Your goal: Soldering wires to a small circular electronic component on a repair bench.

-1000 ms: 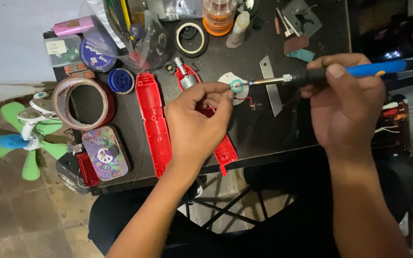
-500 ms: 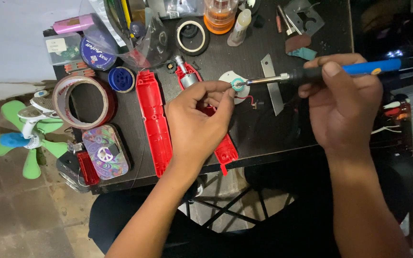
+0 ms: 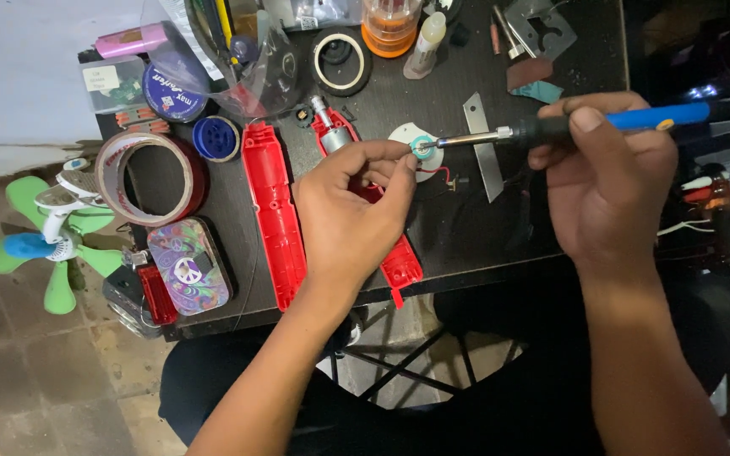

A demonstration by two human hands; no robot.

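Both hands work: soldering iron tip apparently touching pinched teal ring.

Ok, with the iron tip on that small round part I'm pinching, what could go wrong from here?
1. The left hand pinches the small teal round part right where the soldering iron tip touches it; the fingertips could get burned.
2. The thin red wire lies just under the tip and might scorch.
3. The red plastic housing half sits close below the work, so a slip could melt it.

blue-handled soldering iron, red casing, perhaps teal disc
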